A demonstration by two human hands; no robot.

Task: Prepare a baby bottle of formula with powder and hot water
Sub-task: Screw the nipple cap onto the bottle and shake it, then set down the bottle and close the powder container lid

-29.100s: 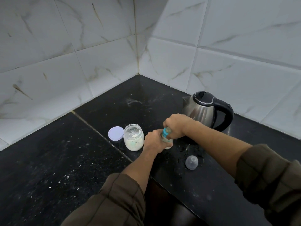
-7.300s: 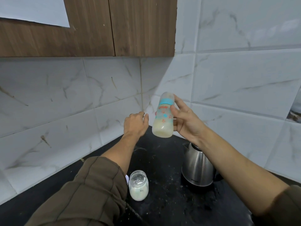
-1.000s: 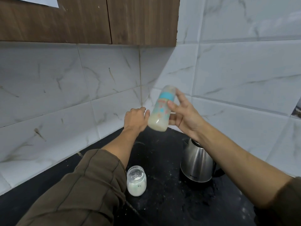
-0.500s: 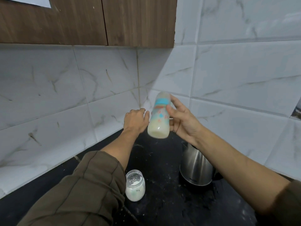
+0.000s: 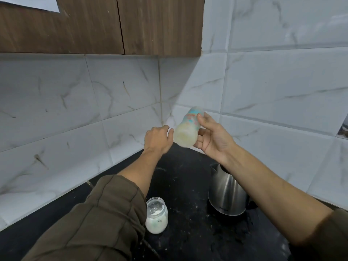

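gripping milky teal-printed plastic baby bottle in right hand | tilting long axis: base toward left hand, top up-right | holding left hand loosely curled, empty, just beside base

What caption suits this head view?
Tilted baby bottle of milky formula held in the right hand above the counter, left hand alongside.

No text can be read: lettering low on the kettle is too small, and the bottle's print is blurred.
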